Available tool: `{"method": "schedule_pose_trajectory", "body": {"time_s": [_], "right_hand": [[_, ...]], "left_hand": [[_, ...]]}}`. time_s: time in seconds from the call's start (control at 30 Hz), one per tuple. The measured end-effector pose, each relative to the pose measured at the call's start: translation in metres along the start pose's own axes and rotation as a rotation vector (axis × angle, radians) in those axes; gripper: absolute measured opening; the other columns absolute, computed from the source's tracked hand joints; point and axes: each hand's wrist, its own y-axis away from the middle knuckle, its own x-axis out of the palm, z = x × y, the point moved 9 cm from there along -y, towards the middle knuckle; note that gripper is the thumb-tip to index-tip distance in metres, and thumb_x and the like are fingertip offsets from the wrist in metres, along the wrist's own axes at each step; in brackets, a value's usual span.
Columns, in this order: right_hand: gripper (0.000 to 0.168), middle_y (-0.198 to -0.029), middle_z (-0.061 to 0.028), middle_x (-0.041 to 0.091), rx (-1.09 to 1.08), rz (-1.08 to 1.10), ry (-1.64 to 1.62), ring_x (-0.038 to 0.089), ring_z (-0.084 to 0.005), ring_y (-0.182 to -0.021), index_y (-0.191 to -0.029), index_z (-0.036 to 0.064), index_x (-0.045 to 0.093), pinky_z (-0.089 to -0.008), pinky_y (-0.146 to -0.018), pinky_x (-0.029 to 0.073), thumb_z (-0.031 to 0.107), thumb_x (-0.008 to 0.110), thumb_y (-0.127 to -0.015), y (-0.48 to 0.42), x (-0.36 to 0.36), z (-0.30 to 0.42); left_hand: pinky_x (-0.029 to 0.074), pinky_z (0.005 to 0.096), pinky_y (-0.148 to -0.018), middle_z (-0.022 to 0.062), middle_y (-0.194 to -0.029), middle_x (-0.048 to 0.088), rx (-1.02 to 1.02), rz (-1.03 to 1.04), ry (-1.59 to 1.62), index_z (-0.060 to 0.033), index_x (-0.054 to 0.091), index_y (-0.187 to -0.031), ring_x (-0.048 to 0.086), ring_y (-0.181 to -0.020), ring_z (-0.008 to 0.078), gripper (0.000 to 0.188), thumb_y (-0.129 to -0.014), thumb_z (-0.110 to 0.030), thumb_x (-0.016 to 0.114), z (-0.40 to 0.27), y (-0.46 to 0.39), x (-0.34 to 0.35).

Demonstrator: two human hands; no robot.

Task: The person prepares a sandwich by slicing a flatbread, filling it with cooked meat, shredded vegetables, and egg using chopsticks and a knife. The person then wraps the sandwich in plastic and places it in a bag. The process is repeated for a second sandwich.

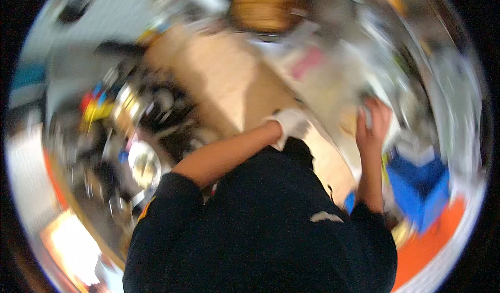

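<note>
My left hand [293, 125] wears a whitish glove or wrap and lies close in front of my body, over the edge of a tan board or sheet [222, 70]. Blur hides its fingers, and whether it holds anything cannot be told. Off to the right, my bare right hand [374, 121] is raised with its fingers bent around or beside a small greyish thing, too blurred to name. Below and behind that hand is pale, crumpled-looking material. A pink patch [308, 62] shows on a light surface between the hands, farther forward.
A round wooden-looking object [267, 8] stands at the far side. Dark clutter lies left, with a yellow object [97, 109] and a whitish round dish or container [144, 166]. A blue open box or bin [420, 187] is at the right, near an orange surface [433, 246].
</note>
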Motion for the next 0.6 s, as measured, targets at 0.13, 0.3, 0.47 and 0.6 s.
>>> {"method": "schedule_pose_trajectory", "body": {"time_s": [0.13,0.3,0.47,0.6], "right_hand": [[0.008,-0.088,-0.0151,0.059,-0.279,0.330,-0.687,0.055,-0.0324,-0.082,-0.081,-0.001,0.056,-0.0405,-0.074,0.043,0.004,0.059,-0.077,-0.037,0.087,0.172],[0.008,-0.091,-0.0162,0.057,-0.666,0.596,-1.036,0.053,-0.0343,-0.083,-0.084,-0.002,0.055,-0.0397,-0.076,0.043,0.005,0.057,-0.080,-0.048,0.176,0.388],[0.016,-0.098,-0.0175,0.054,-1.050,0.587,-0.895,0.051,-0.0350,-0.095,-0.092,-0.001,0.053,-0.0408,-0.085,0.042,0.007,0.056,-0.078,-0.054,0.299,0.566],[0.030,-0.102,-0.0150,0.057,-1.445,0.877,-0.275,0.053,-0.0320,-0.101,-0.098,0.003,0.057,-0.0403,-0.088,0.044,0.009,0.066,-0.069,-0.016,0.406,0.643]], "left_hand": [[0.052,0.0302,-0.062,0.0092,-0.087,0.064,0.297,-0.357,-0.122,-0.0029,0.059,-0.096,0.062,-0.071,0.0161,0.026,-0.085,-0.026,0.054,-0.007,0.166,-0.082],[0.049,0.0352,-0.061,0.0112,-0.070,0.060,0.789,-1.176,-0.881,-0.0063,0.062,-0.087,0.057,-0.060,0.0225,0.023,-0.079,-0.027,0.055,0.024,0.402,-0.148],[0.050,0.0363,-0.071,0.0193,-0.083,0.064,0.103,-1.963,-0.766,-0.0055,0.065,-0.085,0.063,-0.081,0.0315,0.021,-0.078,-0.023,0.055,0.145,0.643,-0.301],[0.047,0.0349,-0.081,0.0174,-0.094,0.064,-0.238,-2.134,-0.509,-0.0067,0.065,-0.093,0.062,-0.091,0.0315,0.026,-0.079,-0.026,0.054,0.247,0.772,-0.417]]}}
